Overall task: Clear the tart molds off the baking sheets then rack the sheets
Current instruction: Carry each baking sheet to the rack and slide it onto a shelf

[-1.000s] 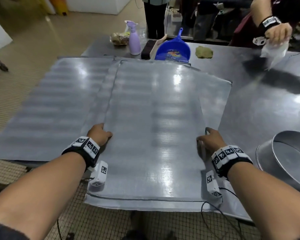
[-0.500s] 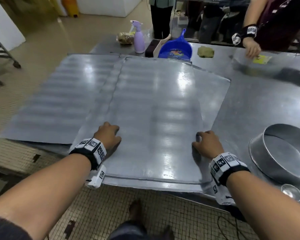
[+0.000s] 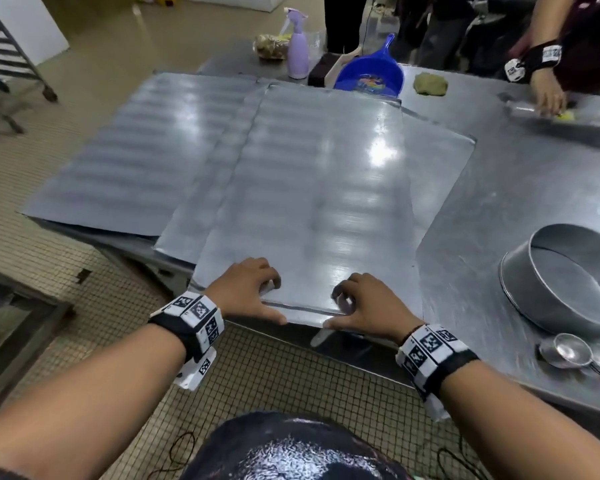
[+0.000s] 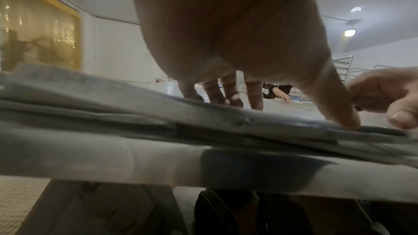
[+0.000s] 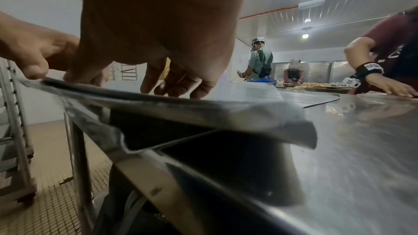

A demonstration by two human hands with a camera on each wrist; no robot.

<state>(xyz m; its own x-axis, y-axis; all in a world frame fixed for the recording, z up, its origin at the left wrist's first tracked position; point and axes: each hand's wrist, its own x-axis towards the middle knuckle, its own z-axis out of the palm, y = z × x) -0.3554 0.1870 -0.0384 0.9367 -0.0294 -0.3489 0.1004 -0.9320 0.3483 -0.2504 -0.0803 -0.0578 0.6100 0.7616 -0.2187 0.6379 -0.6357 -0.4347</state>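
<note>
Found top sheet (image 3: 319, 188) bare, stacked on other sheets (image 3: 433, 161) at near edge of bench (image 3: 520, 188), overhanging it; logged tart molds (image 3: 565, 351) at near right corner; judged clearing done, racking pending, rack (image 3: 4, 60) well apart; saw left grip (image 3: 246, 289) and right grip (image 3: 364, 303) spread, fingertips and thumbs pressing sheet's near edge; noted both shifted in from its side edges since earlier, now close together.

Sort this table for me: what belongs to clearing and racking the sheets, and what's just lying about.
Job: top baking sheet, left hand and right hand on it; left baking sheet; tart molds; rack.
Lying about: spray bottle, blue dustpan, greenish lump.
</note>
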